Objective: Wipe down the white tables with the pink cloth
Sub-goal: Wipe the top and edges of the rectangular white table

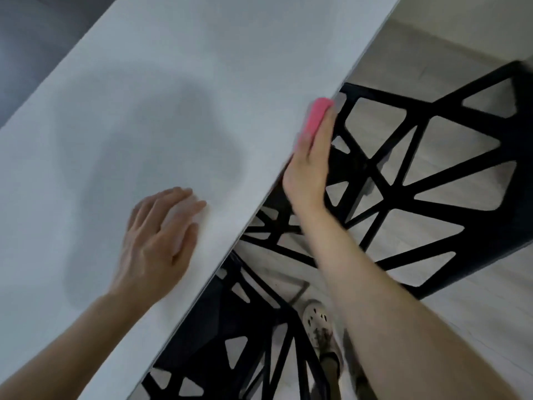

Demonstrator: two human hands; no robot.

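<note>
The white table (178,82) runs diagonally across the head view, its near edge going from lower left to upper right. My right hand (310,166) presses the pink cloth (317,116) against that side edge, fingers stretched along the cloth with the thumb hidden behind the edge. My left hand (158,241) rests flat on the tabletop close to the edge, fingers straight and slightly spread. The frame is blurred by motion.
Two black chairs with open triangular lattice backs stand right beside the table edge, one at the right (432,174) and one below (259,356). My foot in a pale clog (320,327) is on the light floor. A dark grey surface (31,39) lies beyond the table's far edge.
</note>
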